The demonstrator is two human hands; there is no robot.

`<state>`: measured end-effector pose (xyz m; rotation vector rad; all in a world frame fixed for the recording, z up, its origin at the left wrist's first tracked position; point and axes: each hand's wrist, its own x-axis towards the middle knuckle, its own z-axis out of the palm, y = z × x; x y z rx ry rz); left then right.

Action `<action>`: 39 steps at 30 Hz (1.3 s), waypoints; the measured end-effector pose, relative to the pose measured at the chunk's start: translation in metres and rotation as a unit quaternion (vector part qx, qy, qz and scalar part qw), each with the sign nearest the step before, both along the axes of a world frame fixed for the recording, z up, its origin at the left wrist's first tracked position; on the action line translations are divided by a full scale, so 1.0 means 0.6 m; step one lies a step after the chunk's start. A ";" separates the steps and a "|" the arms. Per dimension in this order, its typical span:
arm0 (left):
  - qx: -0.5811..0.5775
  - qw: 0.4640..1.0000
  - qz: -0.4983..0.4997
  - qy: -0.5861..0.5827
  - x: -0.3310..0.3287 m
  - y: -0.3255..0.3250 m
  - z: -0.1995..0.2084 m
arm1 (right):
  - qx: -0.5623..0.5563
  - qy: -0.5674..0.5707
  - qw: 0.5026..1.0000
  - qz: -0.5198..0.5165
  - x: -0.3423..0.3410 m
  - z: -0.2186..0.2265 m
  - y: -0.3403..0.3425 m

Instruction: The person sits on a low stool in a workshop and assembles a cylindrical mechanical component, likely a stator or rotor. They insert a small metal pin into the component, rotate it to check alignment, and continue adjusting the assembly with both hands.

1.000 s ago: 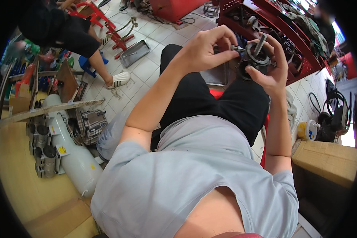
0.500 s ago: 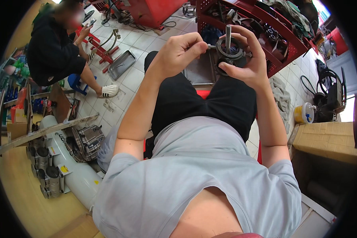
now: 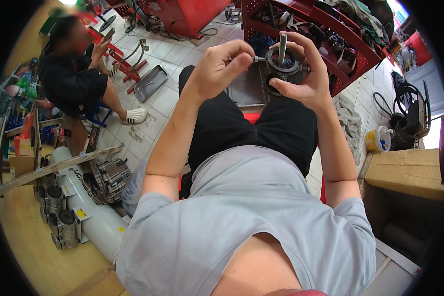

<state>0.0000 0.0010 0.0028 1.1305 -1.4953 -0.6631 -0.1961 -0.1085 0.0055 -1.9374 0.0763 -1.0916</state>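
Metal ring point(image 3: 272, 68) sits in the right hand point(image 3: 311, 81), fingers grasping it; left hand point(image 3: 221, 69) curls near the ring's nine o'clock bolt point(image 3: 259, 59), pinch unclear

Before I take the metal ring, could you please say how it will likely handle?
The metal ring in the right hand looks thick and solid, so it is probably stiff and heavy for its size. Its round outline may let it roll, though the protruding rod could catch.

White tank point(image 3: 99, 222) to my left, checked bag point(image 3: 114, 176) beside it, grey tray point(image 3: 151, 84) on the floor point(image 3: 168, 101), cardboard box point(image 3: 407, 172) to my right, bucket point(image 3: 378, 140) just beyond it
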 end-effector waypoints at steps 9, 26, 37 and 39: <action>0.021 0.999 -0.006 -0.044 0.001 -0.002 -0.002 | -0.011 0.004 1.000 -0.006 0.001 -0.001 -0.003; -0.014 0.998 0.023 -0.052 0.002 -0.001 -0.004 | 0.002 0.009 1.000 -0.011 0.002 -0.001 0.000; -0.024 0.997 0.017 -0.068 -0.003 -0.008 -0.013 | -0.021 0.031 0.999 -0.009 -0.003 -0.001 -0.001; -0.007 0.998 0.019 -0.067 -0.002 -0.010 -0.017 | -0.040 0.012 0.999 -0.014 0.002 -0.002 -0.002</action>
